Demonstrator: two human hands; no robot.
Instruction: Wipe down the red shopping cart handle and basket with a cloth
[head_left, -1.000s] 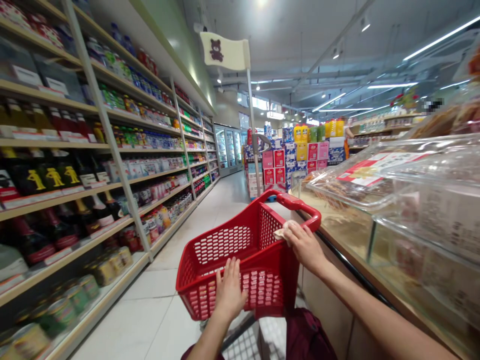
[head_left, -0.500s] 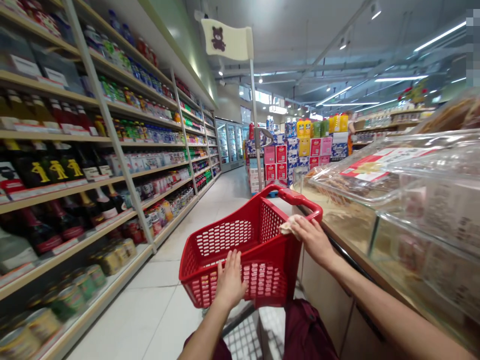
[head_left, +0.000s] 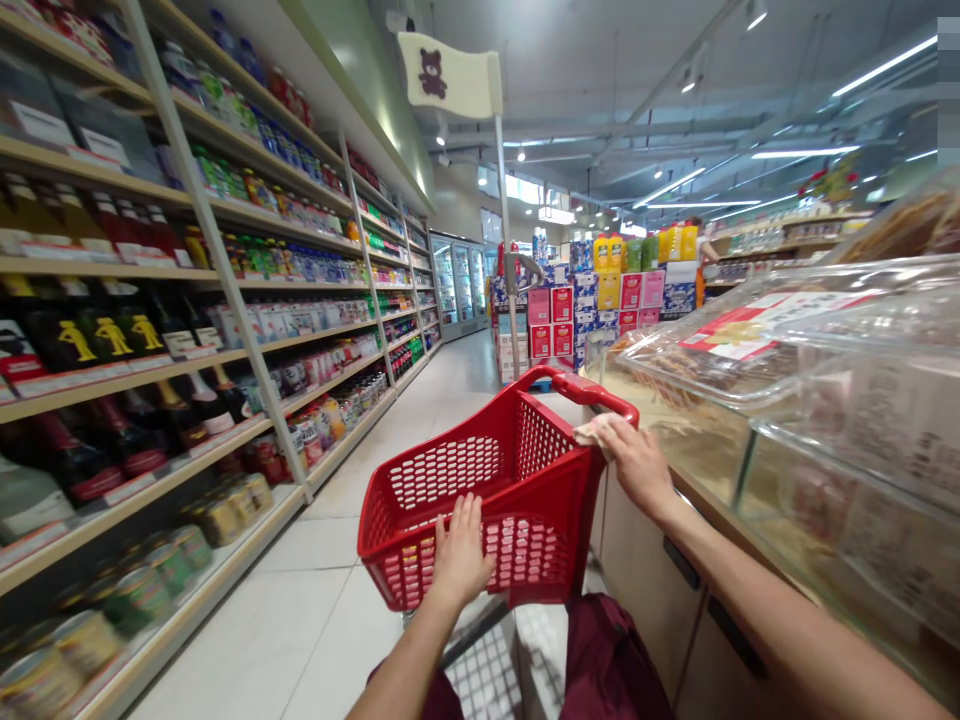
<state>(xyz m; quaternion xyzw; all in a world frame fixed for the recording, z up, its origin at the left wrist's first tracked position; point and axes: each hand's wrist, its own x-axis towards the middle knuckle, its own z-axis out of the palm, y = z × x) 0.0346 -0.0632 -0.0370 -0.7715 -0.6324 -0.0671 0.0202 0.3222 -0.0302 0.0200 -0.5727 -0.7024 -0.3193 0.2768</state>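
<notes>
A red plastic shopping cart [head_left: 574,510] with perforated sides stands in front of me, its upper handle toward the counter side. My left hand [head_left: 461,555] lies against the near side of the basket at the rim, fingers stretched out, holding nothing. At the cart's upper right corner, just below the handle [head_left: 596,388], my right hand [head_left: 637,465] presses a crumpled whitish cloth [head_left: 592,432] onto the rim. The fingers are closed over the cloth and partly hide it. No goods show inside the visible part of the basket.
Shelves [head_left: 247,340] of bottles and cans line the left. On the right is a glass counter [head_left: 750,470] topped by clear plastic packages [head_left: 750,330]. A pole carries a bear flag [head_left: 450,75]. Stacked cartons [head_left: 551,325] and a person [head_left: 703,262] are farther off.
My right hand and the cloth have slid slightly right and up along the cart's corner. My left hand remains on the basket side, nearly unmoved.
</notes>
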